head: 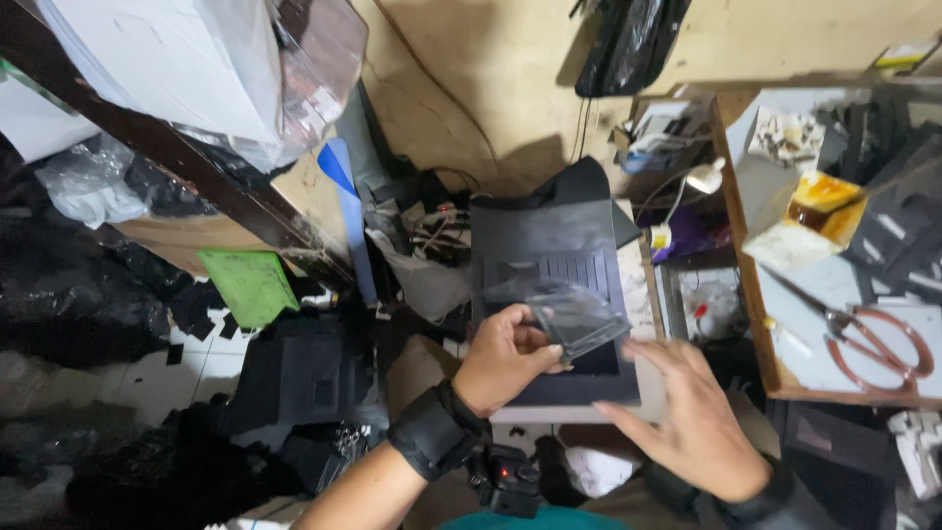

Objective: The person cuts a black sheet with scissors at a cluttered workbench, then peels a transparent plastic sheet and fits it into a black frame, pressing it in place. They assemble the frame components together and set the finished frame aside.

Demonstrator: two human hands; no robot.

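My left hand [505,358] pinches a small clear plastic bag [574,316] with a dark piece inside, holding it above a stack of black sheets [549,260]. The stack lies on a white board [638,393] in front of me. My right hand [692,417] hovers flat, fingers spread, just right of the stack and below the bag, holding nothing. Both wrists wear black bands.
A wooden tray table [751,294] at right carries red-handled scissors [878,344], a yellow glue container [819,201] and black pieces. A green sheet [250,285], black scraps and black bags litter the floor at left. Cables [437,231] and a dark shelf beam [167,147] stand behind.
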